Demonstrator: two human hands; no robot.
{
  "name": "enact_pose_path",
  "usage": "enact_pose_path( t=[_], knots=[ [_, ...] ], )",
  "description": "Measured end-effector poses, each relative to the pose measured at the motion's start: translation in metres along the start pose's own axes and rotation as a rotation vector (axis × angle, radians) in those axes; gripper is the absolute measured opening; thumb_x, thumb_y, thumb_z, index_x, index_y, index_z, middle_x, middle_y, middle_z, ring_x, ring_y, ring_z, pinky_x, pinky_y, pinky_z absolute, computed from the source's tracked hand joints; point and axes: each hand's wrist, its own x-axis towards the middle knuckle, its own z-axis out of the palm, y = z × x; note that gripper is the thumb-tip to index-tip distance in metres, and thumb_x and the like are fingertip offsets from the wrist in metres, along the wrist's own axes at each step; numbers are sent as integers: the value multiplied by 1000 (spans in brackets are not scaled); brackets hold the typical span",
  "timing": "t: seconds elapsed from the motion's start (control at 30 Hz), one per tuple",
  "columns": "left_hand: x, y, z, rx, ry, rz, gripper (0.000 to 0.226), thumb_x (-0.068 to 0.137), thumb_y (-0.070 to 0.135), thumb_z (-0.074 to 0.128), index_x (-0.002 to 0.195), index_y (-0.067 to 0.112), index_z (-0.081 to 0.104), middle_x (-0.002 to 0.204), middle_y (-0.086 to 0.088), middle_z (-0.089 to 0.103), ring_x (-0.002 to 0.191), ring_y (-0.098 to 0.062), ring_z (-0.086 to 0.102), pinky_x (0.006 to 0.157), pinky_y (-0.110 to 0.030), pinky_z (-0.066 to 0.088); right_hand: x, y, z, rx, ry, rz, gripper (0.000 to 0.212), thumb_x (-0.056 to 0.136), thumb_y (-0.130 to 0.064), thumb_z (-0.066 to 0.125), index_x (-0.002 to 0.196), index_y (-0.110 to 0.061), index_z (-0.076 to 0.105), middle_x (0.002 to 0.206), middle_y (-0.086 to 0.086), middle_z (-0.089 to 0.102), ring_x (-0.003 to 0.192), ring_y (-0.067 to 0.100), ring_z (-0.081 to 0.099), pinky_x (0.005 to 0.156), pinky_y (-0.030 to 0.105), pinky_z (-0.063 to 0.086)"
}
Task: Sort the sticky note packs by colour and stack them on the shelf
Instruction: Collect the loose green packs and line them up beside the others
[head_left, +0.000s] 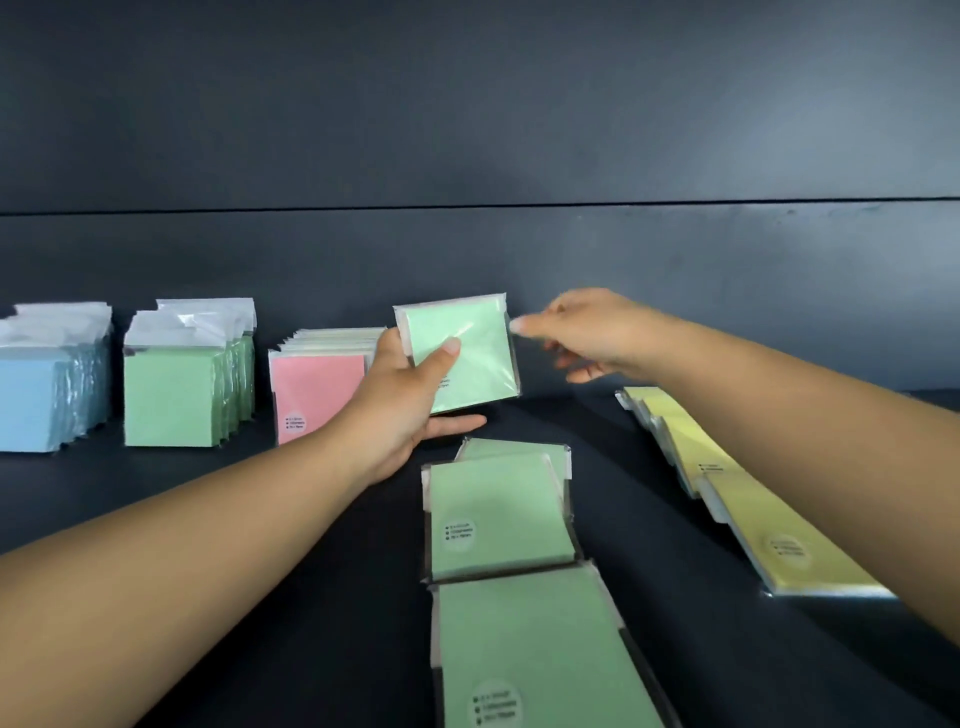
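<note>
My left hand (410, 395) holds a light green sticky note pack (467, 358) up above the dark shelf (311, 519), thumb on its face and fingers beneath. My right hand (582, 332) reaches in from the right, blurred, with a fingertip at the pack's upper right edge; it holds nothing that I can see. A row of green packs (498, 525) lies flat on the shelf just below, running toward me. Standing stacks line the back left: blue (47, 389), green (176, 395) and pink (322, 395).
A row of yellow packs (727, 483) lies flat on the right, partly under my right forearm. The dark back wall (467, 249) rises right behind the stacks. Bare shelf shows between the green and yellow rows.
</note>
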Motion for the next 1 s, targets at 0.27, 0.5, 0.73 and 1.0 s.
enact_pose_path(
  t=[0.27,0.5,0.73,1.0],
  knots=[
    [-24,-3,-13,108,132,-43,12,96,23,47,102,21,36,101,2,56,85,-15,60,62,-37,54,-25,29,15,-233,-167,308,33,84,-41,62,88,-10,52,77,2,50,65,13,46,57,22,42],
    [-19,-9,4,-30,113,-133,19,97,21,46,114,21,37,107,-2,60,89,-20,63,68,-42,55,-32,26,3,575,-201,471,62,91,-24,54,139,8,29,135,27,43,119,35,51,88,43,44],
    [-12,-13,8,-105,97,-16,21,97,20,44,117,18,37,116,-2,56,90,-13,62,66,-38,56,-16,46,24,768,-84,460,11,89,-7,57,80,-10,52,80,5,55,65,12,53,48,20,52],
    [0,-5,9,-166,155,-22,21,97,22,46,116,22,37,124,1,50,111,-20,54,69,-40,56,-15,44,-9,688,281,221,13,79,-8,70,84,-14,60,80,4,64,67,13,59,60,22,46]
  ],
)
